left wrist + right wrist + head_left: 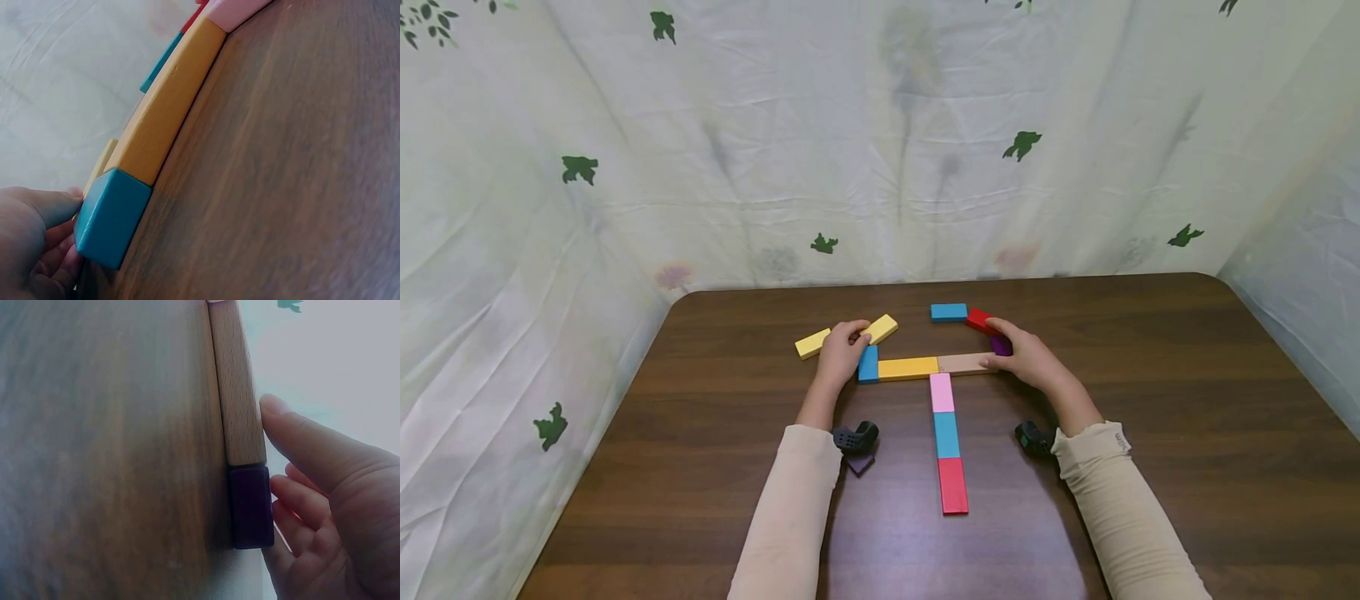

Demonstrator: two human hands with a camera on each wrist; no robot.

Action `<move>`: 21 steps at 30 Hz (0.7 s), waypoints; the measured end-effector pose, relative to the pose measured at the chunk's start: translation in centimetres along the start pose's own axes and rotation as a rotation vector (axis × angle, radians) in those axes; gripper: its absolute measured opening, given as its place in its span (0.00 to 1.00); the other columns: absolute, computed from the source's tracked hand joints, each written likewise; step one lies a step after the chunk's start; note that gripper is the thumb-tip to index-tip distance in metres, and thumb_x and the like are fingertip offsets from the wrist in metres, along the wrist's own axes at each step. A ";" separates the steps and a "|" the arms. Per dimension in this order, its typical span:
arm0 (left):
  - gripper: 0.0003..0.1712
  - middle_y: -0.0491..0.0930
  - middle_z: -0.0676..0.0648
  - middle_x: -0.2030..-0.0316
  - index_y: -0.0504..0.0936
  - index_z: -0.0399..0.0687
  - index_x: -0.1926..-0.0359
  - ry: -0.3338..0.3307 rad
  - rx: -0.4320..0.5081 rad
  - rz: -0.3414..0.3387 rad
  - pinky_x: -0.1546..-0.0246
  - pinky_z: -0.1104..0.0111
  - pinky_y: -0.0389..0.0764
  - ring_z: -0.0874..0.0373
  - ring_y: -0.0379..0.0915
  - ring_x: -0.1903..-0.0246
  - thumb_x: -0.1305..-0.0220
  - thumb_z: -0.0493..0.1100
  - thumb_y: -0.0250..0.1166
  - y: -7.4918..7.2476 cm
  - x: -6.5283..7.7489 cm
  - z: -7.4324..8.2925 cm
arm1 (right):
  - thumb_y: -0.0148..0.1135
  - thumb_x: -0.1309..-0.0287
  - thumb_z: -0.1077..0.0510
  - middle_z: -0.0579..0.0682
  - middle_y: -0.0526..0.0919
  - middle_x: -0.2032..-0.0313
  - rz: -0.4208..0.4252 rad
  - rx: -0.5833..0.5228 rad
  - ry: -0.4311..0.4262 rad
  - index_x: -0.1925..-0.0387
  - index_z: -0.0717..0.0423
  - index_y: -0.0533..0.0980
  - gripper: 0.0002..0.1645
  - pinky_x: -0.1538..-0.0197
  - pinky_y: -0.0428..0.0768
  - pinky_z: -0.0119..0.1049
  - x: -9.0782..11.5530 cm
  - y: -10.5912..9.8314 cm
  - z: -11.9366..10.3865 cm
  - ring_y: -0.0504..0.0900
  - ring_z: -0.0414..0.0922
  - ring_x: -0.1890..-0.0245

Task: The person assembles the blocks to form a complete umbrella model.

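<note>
On the brown table, colored rectangular blocks lie end to end. My left hand (841, 358) pinches the near end of a pale yellow block (882, 327); its thumb is right at the corner of a blue block (112, 215). Another pale yellow block (812, 344) sits to its left, partly behind the hand. My right hand (1033, 358) reaches around a purple block (251, 509), index finger at a red block (979, 321), thumb extended along the plain wooden block (964, 363). The purple block is mostly hidden by this hand in the head view.
An orange-yellow block (908, 368) joins the blue and wooden ones. Below it a pink block (942, 392), a light blue block (947, 435) and a red block (953, 486) form a stem. Another blue block (949, 313) lies at the back. A patterned white curtain (850, 150) hangs behind the table.
</note>
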State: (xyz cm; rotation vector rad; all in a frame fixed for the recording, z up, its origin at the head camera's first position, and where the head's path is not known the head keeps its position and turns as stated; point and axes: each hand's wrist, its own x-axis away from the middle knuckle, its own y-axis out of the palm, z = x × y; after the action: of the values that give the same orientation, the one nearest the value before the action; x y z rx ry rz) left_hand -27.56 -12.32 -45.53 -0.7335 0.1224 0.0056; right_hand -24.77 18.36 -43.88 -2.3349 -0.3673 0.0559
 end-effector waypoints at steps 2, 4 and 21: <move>0.16 0.74 0.43 0.59 0.77 0.43 0.49 0.003 0.001 -0.005 0.57 0.61 0.71 0.51 0.69 0.60 0.37 0.41 0.57 0.0 0.0 0.0 | 0.63 0.47 0.50 0.62 0.59 0.38 -0.001 -0.001 0.005 0.34 0.54 0.54 0.43 0.43 0.59 0.55 0.0 0.0 0.0 0.60 0.58 0.42; 0.16 0.74 0.43 0.59 0.77 0.43 0.49 0.005 0.001 -0.009 0.57 0.62 0.71 0.51 0.69 0.60 0.37 0.41 0.57 -0.1 0.0 0.0 | 0.63 0.47 0.50 0.62 0.59 0.38 -0.002 -0.002 0.010 0.34 0.53 0.54 0.43 0.43 0.60 0.56 0.0 0.0 0.0 0.60 0.58 0.42; 0.17 0.75 0.43 0.57 0.76 0.43 0.47 0.046 0.004 -0.038 0.56 0.61 0.71 0.51 0.69 0.59 0.37 0.41 0.57 -0.3 0.2 0.0 | 0.63 0.48 0.50 0.62 0.60 0.39 0.000 -0.003 0.003 0.34 0.54 0.55 0.43 0.43 0.60 0.55 0.0 -0.1 0.0 0.61 0.58 0.43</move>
State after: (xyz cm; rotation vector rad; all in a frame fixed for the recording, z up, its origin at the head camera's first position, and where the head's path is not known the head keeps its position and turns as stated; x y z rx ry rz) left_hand -27.37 -12.55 -45.32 -0.7318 0.1526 -0.0474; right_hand -24.79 18.41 -43.84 -2.3377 -0.3663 0.0517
